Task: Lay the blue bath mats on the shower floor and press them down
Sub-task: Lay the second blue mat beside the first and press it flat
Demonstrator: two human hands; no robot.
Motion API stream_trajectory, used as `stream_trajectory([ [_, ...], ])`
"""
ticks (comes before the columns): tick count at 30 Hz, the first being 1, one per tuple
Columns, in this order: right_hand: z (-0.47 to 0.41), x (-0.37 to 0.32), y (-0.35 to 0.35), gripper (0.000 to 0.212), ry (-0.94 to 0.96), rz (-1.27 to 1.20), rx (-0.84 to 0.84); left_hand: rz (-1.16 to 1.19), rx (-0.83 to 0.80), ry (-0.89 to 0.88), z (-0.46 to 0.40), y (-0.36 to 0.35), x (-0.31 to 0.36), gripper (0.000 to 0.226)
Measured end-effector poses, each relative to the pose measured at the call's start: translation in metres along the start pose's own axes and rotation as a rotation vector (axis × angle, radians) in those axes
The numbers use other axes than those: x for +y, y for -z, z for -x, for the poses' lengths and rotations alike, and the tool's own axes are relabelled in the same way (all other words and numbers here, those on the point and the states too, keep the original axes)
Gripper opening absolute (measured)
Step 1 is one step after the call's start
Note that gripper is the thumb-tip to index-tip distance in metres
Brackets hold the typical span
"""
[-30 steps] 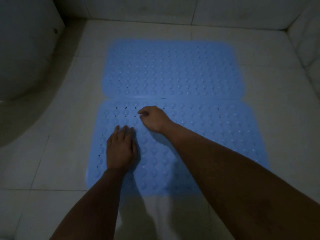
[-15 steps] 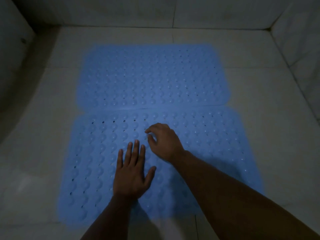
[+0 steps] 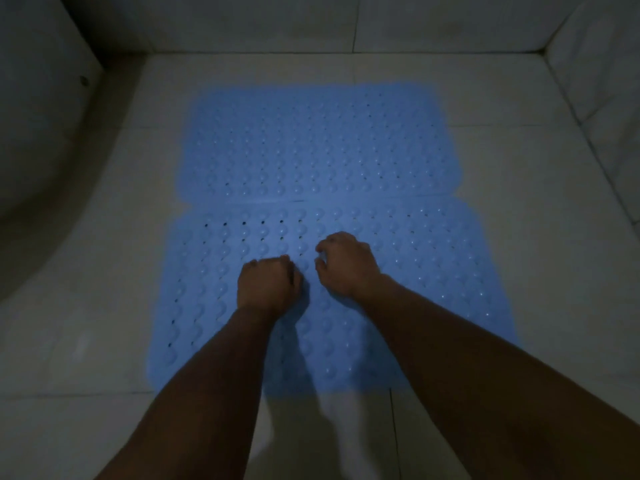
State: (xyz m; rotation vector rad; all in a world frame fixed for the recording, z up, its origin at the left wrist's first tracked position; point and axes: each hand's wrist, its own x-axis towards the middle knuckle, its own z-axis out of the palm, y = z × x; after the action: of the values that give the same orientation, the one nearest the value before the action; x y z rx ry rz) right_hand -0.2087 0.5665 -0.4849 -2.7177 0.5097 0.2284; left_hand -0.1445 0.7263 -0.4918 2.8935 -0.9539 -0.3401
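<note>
Two blue bath mats with rows of bumps and small holes lie flat on the pale tiled shower floor (image 3: 519,174). The far mat (image 3: 318,143) and the near mat (image 3: 443,271) meet edge to edge along a seam. Both my hands are on the near mat, left of its middle. My left hand (image 3: 266,284) is curled into a fist and presses down with its knuckles. Just to its right, my right hand (image 3: 346,263) rests on the mat with its fingers curled under. Neither hand holds anything.
A large white curved fixture (image 3: 41,140) fills the left side. Tiled walls close the back (image 3: 346,22) and the right (image 3: 602,81). Bare floor tiles surround the mats on all sides.
My left hand has gone from flat with spread fingers to a fist. Both hands now sit close together on the near mat. The view has shifted slightly.
</note>
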Motion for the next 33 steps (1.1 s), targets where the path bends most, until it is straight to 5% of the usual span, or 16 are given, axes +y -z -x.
stream_trajectory([
  [7,0.055,-0.031,-0.067,0.072,0.014,0.06,0.008,0.014,0.13,-0.018,0.031,-0.02,-0.019,0.059],
  [21,0.067,-0.024,-0.083,0.092,0.051,0.131,0.063,0.009,0.161,0.005,0.022,-0.037,-0.033,0.059],
  [31,0.026,-0.018,-0.009,0.084,-0.042,-0.188,-0.392,0.088,0.163,0.055,0.017,-0.015,-0.021,0.061],
  [33,0.009,-0.002,0.024,0.079,-0.102,-0.37,-0.306,0.113,0.157,0.04,0.021,-0.016,-0.005,0.059],
])
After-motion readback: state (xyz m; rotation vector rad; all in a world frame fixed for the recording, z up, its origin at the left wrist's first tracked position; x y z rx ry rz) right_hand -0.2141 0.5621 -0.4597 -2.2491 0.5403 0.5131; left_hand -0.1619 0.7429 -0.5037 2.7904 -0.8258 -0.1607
